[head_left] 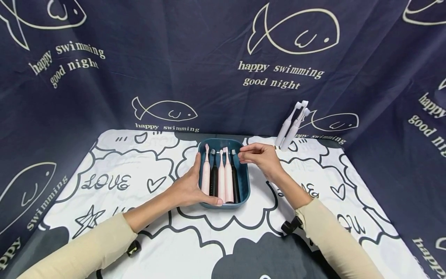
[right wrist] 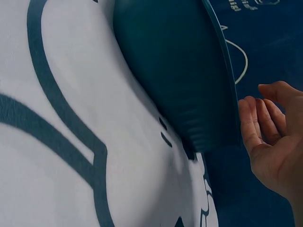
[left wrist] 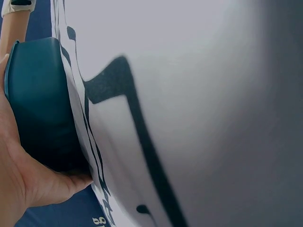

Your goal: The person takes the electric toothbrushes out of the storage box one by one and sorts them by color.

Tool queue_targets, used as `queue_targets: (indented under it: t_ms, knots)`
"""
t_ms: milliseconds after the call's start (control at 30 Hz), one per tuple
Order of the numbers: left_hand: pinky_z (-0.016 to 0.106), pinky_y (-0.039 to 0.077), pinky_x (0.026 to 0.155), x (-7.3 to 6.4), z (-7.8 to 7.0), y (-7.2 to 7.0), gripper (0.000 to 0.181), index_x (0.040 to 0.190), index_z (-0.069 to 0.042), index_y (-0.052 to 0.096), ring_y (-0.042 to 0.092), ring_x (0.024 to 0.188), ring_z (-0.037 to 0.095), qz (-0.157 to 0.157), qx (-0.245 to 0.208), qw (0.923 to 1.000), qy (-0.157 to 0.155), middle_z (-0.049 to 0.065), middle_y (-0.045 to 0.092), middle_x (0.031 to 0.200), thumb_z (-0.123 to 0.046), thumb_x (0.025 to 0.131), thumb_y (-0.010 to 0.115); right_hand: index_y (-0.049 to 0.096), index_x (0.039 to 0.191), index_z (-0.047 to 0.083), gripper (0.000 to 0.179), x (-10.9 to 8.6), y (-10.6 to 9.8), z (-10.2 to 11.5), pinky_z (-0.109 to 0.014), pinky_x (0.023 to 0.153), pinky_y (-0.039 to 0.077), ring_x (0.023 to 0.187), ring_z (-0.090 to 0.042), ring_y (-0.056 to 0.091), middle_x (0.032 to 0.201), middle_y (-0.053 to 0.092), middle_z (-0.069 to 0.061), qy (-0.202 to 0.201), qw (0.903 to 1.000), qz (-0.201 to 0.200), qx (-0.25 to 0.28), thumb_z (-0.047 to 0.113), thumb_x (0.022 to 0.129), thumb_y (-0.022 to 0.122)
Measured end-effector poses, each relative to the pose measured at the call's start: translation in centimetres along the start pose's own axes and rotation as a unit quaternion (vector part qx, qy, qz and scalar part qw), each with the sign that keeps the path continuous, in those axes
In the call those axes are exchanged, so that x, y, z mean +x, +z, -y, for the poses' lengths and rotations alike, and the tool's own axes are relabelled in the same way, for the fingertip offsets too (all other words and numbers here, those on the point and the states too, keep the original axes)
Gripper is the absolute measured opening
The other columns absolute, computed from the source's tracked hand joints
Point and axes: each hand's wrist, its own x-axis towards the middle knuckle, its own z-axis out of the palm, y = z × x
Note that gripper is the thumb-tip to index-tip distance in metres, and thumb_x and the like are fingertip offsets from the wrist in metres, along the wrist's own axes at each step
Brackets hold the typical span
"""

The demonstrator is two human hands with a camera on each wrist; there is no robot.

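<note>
A dark teal box (head_left: 246,193) stands on the cloth, holding three pink electric toothbrushes (head_left: 228,180) and two black ones (head_left: 235,186), side by side with their heads away from me. My left hand (head_left: 189,188) holds the box at its left side, fingers along the wall and thumb at the front rim; the left wrist view shows this hand (left wrist: 28,175) against the outer wall. Over the far right rim is my right hand (head_left: 261,157), its fingertips close to a black brush's head. In the right wrist view that hand (right wrist: 274,132) is empty, with thumb and fingers apart.
Several white electric toothbrushes (head_left: 290,128) stand upright at the back right. A white patterned cloth (head_left: 223,221) covers the table. Dark blue printed curtains (head_left: 223,69) hang behind it and at both sides.
</note>
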Motion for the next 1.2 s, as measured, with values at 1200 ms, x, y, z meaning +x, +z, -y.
queue_targets:
  t_ms: [1200]
  knots:
    - [0.062,0.041,0.131,-0.1,-0.1,0.0,0.18,0.178,-0.027,-0.025,0.027,0.174,0.04,-0.002,0.005,1.0,-0.004,0.019,0.008,0.19,-0.078,0.062,0.102,0.067,0.144,-0.002,0.063,-1.7,6.7,1.3,-0.043,0.104,0.06,0.117,-0.029,0.072,0.131,0.077,-0.017,0.06,0.947,0.004,-0.316,0.026,0.093,0.089]
